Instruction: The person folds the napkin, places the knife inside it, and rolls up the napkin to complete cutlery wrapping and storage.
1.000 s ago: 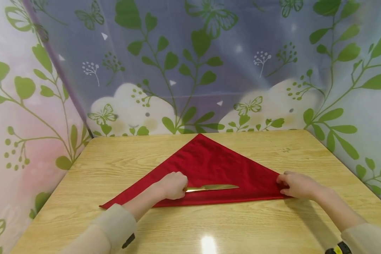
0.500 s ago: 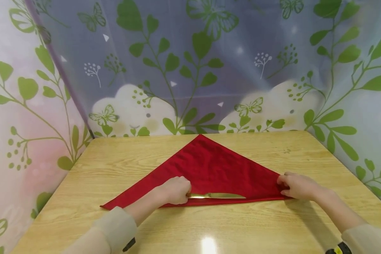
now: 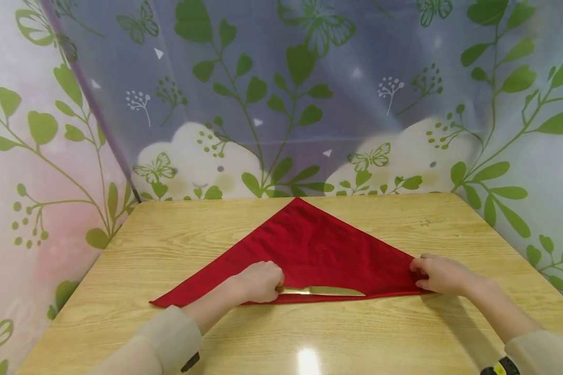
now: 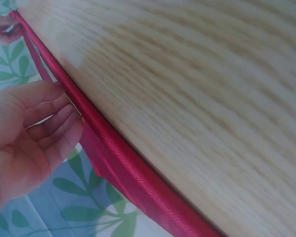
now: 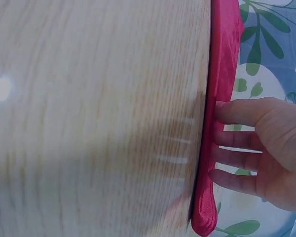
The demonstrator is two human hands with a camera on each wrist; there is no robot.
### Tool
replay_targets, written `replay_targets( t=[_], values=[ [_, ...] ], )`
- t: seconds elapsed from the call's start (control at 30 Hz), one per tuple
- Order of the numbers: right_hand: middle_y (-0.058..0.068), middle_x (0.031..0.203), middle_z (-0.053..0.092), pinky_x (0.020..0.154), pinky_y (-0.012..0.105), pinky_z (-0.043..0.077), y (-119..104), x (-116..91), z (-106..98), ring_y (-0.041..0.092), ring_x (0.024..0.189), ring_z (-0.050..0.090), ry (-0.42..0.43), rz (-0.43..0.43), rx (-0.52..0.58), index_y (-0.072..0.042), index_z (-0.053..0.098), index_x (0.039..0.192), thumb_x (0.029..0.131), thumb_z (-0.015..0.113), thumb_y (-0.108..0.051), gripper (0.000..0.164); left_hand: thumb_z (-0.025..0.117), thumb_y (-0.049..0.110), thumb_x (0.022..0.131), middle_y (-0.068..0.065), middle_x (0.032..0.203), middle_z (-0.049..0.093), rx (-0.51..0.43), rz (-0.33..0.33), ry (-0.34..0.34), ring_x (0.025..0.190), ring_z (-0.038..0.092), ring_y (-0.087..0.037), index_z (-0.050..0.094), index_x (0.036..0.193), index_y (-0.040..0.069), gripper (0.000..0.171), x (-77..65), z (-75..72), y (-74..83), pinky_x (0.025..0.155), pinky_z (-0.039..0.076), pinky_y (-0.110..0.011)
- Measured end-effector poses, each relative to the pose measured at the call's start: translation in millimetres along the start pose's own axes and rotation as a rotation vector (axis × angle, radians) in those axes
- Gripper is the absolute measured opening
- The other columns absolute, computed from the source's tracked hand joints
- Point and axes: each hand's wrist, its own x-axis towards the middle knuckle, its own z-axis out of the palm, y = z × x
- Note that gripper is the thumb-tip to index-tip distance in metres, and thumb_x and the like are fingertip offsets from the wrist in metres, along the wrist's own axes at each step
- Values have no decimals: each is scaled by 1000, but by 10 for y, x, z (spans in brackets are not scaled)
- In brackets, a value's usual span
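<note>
A red satin cloth (image 3: pixel 309 245), folded into a triangle, lies with its point away from me and its long rolled edge toward me. My left hand (image 3: pixel 259 282) grips a gold table knife (image 3: pixel 330 291) by its handle, mostly hidden by the fingers. The blade points right, low over the cloth and almost parallel to the near edge. In the left wrist view, that hand (image 4: pixel 27 128) is close beside the rolled edge. My right hand (image 3: pixel 443 273) rests at the cloth's right corner. Its fingertips (image 5: pixel 219 176) press on the rolled edge in the right wrist view.
The cloth lies on a light wooden table (image 3: pixel 262 344), whose near part shows a bright light reflection. A fabric backdrop (image 3: pixel 281 104) printed with leaves and butterflies encloses the back and both sides. A dark strap (image 3: pixel 499 366) is at the right sleeve.
My left hand has brought the knife toward me and slightly right, from farther in on the cloth to near its rolled edge. The right hand has stayed at the corner.
</note>
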Motion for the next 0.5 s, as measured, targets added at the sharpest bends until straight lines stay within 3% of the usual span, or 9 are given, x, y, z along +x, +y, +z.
replay_targets(
  t=[0.5],
  values=[
    [0, 83, 52, 66, 37, 47, -10, 6, 2, 17, 73, 55, -11, 14, -20, -8, 62, 90, 74, 75, -13, 21, 65, 7, 79, 9, 52, 14, -12, -13, -25, 55, 16, -7, 28, 51, 16, 47, -36, -2, -3, 48, 16, -22]
  ],
)
